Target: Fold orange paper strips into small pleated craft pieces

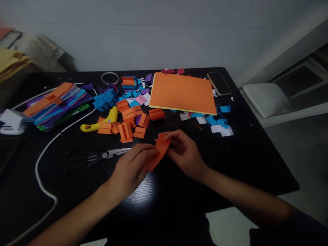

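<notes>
Between my two hands is a strip of orange paper (161, 149), held just above the table's front half. My left hand (133, 164) grips its lower left side, fingers closed over it. At its upper right end my right hand (185, 152) pinches the edge between thumb and fingers. Black-handled scissors (105, 155) lie left of my left hand, blades partly behind it. Beyond the hands rest several folded orange paper pieces (126, 132) and a yellow glue gun (102, 121).
Orange sheets (183, 91) lie at the back, with a phone (219, 83) to their right. Blue folded pieces (105, 99) and a bundle of coloured strips (61, 104) are on the left. A white cord (38, 171) curves down the left side. White and blue scraps (221, 130) lie on the right.
</notes>
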Available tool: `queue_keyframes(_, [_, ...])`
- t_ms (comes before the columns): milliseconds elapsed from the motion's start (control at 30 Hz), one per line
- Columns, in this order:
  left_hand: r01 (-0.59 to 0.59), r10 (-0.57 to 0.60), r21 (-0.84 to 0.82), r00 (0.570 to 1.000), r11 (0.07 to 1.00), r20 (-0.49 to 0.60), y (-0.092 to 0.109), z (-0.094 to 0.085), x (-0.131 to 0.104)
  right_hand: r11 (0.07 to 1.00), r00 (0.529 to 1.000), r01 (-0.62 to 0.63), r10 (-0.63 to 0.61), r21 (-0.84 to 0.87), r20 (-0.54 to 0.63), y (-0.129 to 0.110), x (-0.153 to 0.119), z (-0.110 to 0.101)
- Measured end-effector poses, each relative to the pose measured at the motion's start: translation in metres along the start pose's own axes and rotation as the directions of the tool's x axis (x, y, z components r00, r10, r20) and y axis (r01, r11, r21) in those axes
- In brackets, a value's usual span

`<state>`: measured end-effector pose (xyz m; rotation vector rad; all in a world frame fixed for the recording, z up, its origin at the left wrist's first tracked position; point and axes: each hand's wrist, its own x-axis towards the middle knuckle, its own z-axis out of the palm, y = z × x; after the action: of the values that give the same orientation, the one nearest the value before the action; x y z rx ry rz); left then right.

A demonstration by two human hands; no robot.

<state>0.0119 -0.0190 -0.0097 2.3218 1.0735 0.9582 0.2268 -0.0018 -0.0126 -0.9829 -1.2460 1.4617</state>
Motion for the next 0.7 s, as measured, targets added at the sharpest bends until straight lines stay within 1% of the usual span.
queue_keyframes(133, [-0.008, 0.008, 0.003, 0.999, 1.0, -0.05, 0.002, -0.003, 0.004, 0.992, 1.0, 0.023, -0.023, -0.126, 0.006, 0.003, 0.0, -0.001])
queue_keyframes(233, [-0.006, 0.004, -0.032, 0.997, 0.999, -0.079, 0.005, -0.004, 0.009, 0.985, 0.999, 0.031, -0.029, -0.172, 0.015, 0.003, -0.001, -0.001])
queue_keyframes(400, [0.083, -0.098, -0.114, 0.986, 0.99, -0.137, 0.007, -0.004, 0.014, 0.996, 1.0, -0.009, 0.009, -0.09, 0.006, 0.0, -0.001, 0.0])
queue_keyframes(533, [0.168, -0.192, -0.168, 0.972, 0.971, -0.135, 0.006, -0.004, 0.015, 0.997, 0.999, -0.035, 0.037, -0.065, 0.019, -0.003, -0.001, 0.001])
queue_keyframes(600, [0.177, -0.202, -0.185, 0.971, 0.967, -0.125, 0.005, -0.005, 0.016, 0.997, 0.999, -0.035, 0.036, -0.068, 0.013, -0.004, 0.0, 0.001])
queue_keyframes(700, [0.164, -0.188, -0.213, 0.977, 0.963, -0.097, 0.002, -0.006, 0.017, 0.997, 1.0, -0.024, 0.023, -0.079, -0.005, -0.002, 0.0, 0.0])
